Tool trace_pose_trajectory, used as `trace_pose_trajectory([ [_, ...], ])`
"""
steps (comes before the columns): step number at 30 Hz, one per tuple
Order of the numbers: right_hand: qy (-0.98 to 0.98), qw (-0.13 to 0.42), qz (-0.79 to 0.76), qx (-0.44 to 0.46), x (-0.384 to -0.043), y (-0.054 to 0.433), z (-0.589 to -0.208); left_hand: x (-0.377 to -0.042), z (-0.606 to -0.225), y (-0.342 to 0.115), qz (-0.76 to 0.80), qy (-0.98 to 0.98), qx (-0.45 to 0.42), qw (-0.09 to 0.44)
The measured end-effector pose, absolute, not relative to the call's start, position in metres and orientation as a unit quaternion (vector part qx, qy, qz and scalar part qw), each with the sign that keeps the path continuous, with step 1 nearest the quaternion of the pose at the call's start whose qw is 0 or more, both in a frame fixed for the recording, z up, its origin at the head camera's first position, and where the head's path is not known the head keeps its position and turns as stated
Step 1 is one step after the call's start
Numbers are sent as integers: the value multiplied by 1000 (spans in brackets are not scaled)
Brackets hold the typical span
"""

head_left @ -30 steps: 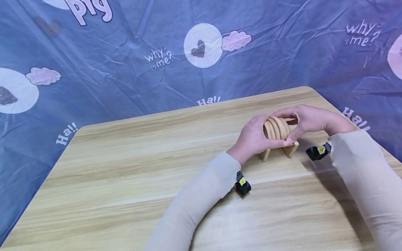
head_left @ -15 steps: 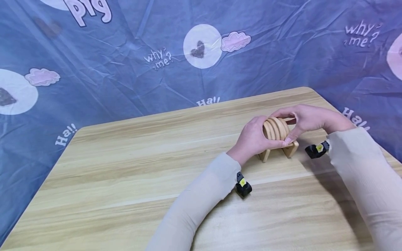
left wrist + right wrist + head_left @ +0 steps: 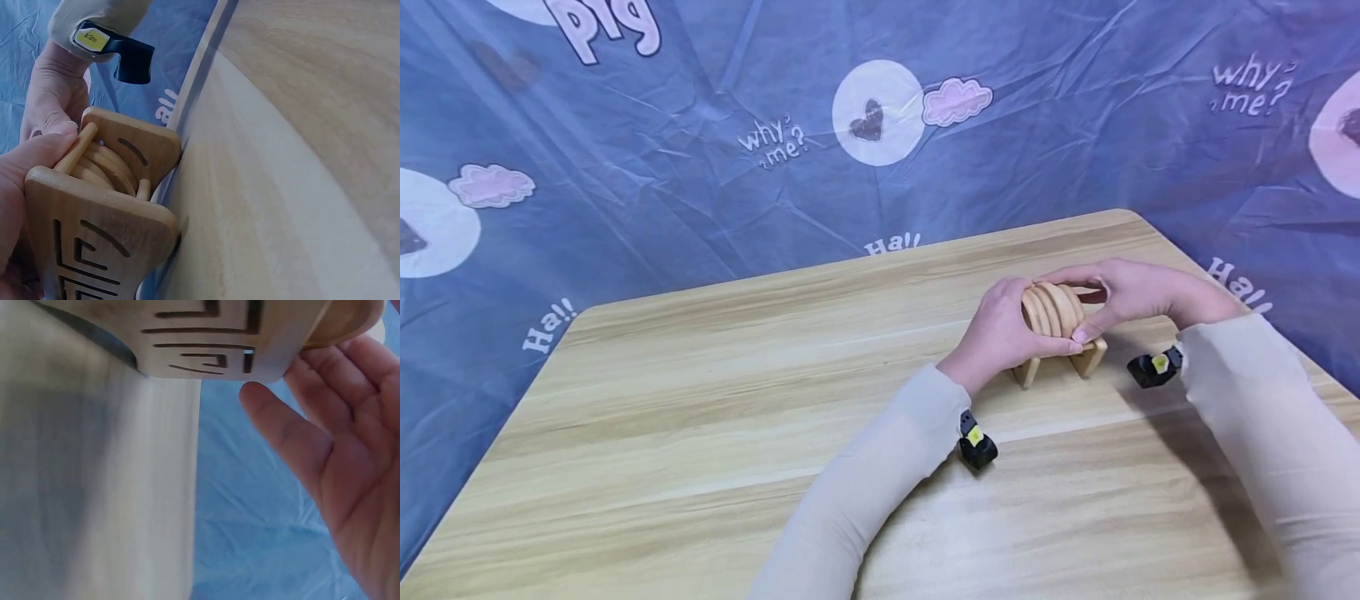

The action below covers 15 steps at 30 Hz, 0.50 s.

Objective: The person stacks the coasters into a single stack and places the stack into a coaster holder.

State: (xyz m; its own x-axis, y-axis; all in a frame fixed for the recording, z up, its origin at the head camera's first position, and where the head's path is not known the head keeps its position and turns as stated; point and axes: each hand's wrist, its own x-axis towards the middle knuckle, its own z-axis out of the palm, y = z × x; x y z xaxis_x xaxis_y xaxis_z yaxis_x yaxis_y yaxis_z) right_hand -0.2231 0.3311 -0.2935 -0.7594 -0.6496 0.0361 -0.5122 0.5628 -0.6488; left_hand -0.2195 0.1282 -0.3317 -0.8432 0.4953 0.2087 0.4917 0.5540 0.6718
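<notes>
A small wooden rack [image 3: 1088,360] stands on the table toward the right in the head view, with several round wooden discs, like coasters [image 3: 1052,311], upright in a row in it. Around the row's left end my left hand [image 3: 995,332] is curled, thumb along the near side. My right hand [image 3: 1138,293] holds the right end from above, its thumb meeting the left thumb in front. Carved line patterns mark the rack's end panel [image 3: 94,219] in the left wrist view. In the right wrist view the right thumb [image 3: 284,428] lies at the panel's edge, fingers reaching behind.
The wood-grain table [image 3: 737,417] runs far to the left of the hands. Behind it and along its right edge hangs a blue printed cloth [image 3: 700,167]. A black wrist camera [image 3: 977,450] sits under the left wrist, another camera [image 3: 1153,368] by the right.
Both hands keep their hold on the coasters and rack, nearly still. The head view has shifted slightly, so the whole scene sits a little further left.
</notes>
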Motion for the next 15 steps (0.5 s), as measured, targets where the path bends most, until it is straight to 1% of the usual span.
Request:
trace_pose_trajectory([
  [6, 860, 109, -378, -326, -219, 333, -303, -219, -334, 125, 414, 867, 276, 9],
  [12, 841, 99, -399, -352, -219, 330, -305, -219, -336, 121, 433, 857, 277, 6],
  [15, 838, 98, -402, -354, -219, 329, -307, -218, -338, 116, 456, 846, 274, 17],
])
